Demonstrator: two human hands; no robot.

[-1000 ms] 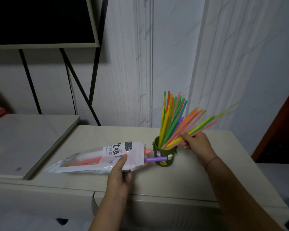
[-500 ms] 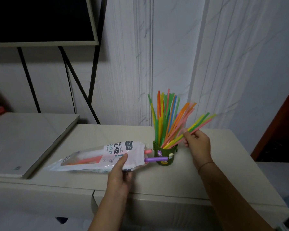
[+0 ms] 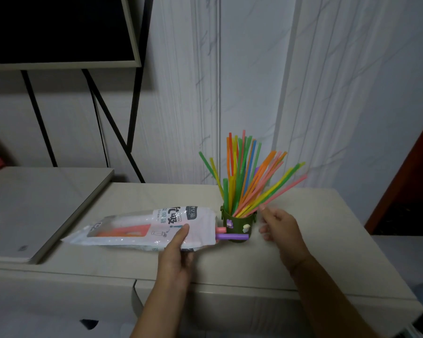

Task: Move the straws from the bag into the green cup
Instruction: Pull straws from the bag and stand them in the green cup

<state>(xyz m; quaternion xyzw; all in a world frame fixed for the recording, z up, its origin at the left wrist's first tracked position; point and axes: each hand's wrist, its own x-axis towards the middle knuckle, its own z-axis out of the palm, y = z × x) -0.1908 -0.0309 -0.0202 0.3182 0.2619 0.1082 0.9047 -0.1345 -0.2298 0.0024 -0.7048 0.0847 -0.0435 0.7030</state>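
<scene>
A dark green cup [image 3: 238, 222] with small stickers stands on the beige cabinet top [image 3: 303, 240], and several bright straws [image 3: 247, 176] fan out of it. A white plastic straw bag [image 3: 142, 228] lies on its side left of the cup, mouth toward it. A purple straw [image 3: 232, 237] and a pink straw [image 3: 220, 230] stick out of the mouth. My left hand [image 3: 176, 254] holds the bag near its mouth, thumb on top. Just right of the cup, my right hand [image 3: 279, 225] hovers blurred with loose fingers and holds nothing.
A lower grey table [image 3: 34, 208] adjoins the cabinet on the left. A dark screen on a black stand [image 3: 59, 30] hangs at the upper left. A marbled white wall runs behind, and the cabinet's front edge lies near my arms.
My right hand has let go of the straws it held at the cup and drawn back down and to the right. The straws now fan out in the cup. The left hand stays put.
</scene>
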